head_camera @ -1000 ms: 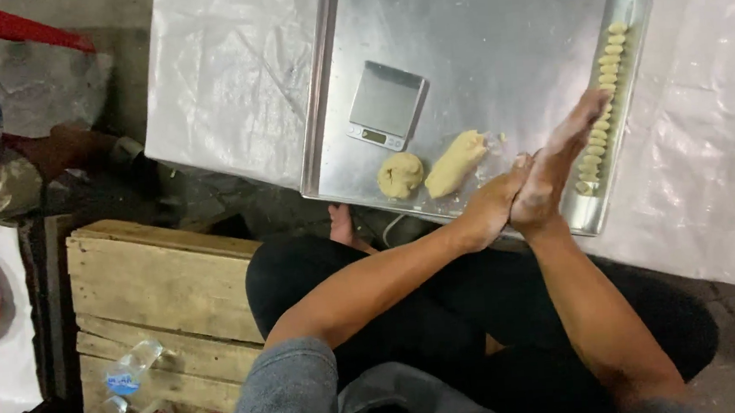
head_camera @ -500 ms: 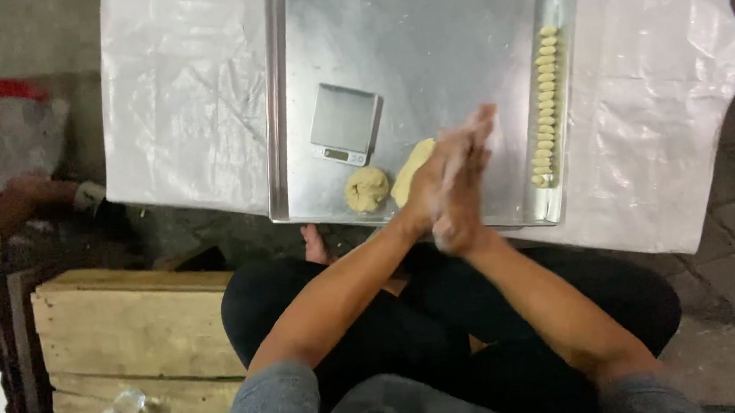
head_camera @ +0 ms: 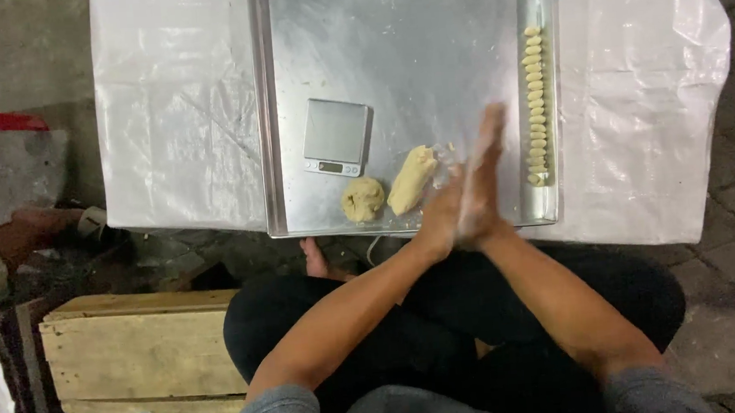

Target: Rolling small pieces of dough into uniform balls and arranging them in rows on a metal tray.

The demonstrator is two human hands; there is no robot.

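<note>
Pressing palms together over the near edge of the metal tray [head_camera: 292, 108], left hand [head_camera: 439, 220] flat against right hand [head_camera: 480, 186], fingers pointing toward twelve o'clock; whether a bit of dough is rolling between them, impossible to tell. Sitting at nine o'clock of the hands: an elongated dough lump [head_camera: 411, 180] and, further left, a round dough ball [head_camera: 362, 199], with a small digital scale [head_camera: 337, 136] at eleven o'clock. Lining the tray's right rim at two o'clock, a row of small dough pieces [head_camera: 535, 104]. Likely risks: letting any piece slip out from the palms past the tray's near edge, or brushing the row with the right hand and knocking it askew.
</note>
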